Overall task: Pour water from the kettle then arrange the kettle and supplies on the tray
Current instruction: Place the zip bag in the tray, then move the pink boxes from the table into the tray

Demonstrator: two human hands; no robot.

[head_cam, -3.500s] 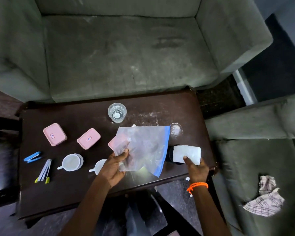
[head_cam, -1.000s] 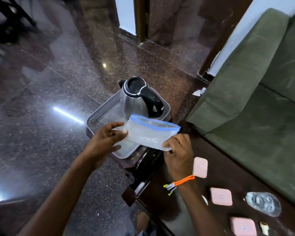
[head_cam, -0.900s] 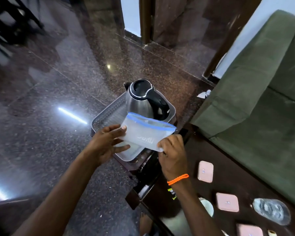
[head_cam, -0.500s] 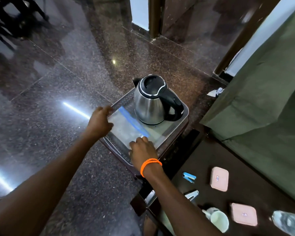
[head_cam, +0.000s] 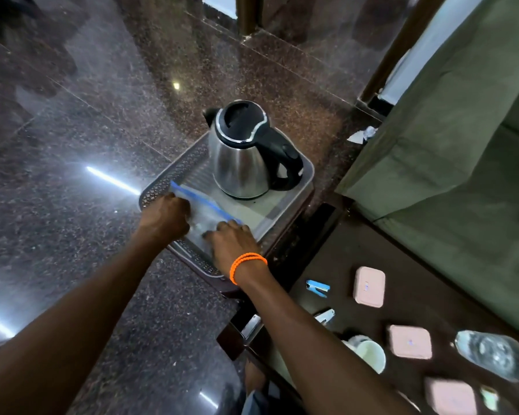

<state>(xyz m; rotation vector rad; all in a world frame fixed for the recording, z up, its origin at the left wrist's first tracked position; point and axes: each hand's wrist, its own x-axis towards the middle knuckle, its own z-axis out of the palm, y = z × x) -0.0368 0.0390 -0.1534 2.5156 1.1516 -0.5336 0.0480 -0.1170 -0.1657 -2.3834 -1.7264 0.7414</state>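
A steel kettle (head_cam: 243,157) with a black lid and handle stands upright at the far end of a grey perforated tray (head_cam: 285,217). A clear zip bag (head_cam: 206,214) with a blue seal lies flat in the tray's near part, beside the kettle. My left hand (head_cam: 165,218) rests on the bag's left edge with fingers curled. My right hand (head_cam: 232,242), with an orange wristband, presses down on the bag's near right corner. The bag's contents are hard to make out.
The tray sits on a small dark stand above a glossy granite floor (head_cam: 72,145). The dark table (head_cam: 372,295) to the right carries pink boxes (head_cam: 369,286), a blue clip (head_cam: 318,288), a white cup (head_cam: 369,354) and a glass (head_cam: 492,354). A green sofa (head_cam: 462,145) lies right.
I turned from the table with the bag held in both hands, carried it over the tray and laid it flat beside the kettle. Both hands now rest on it.
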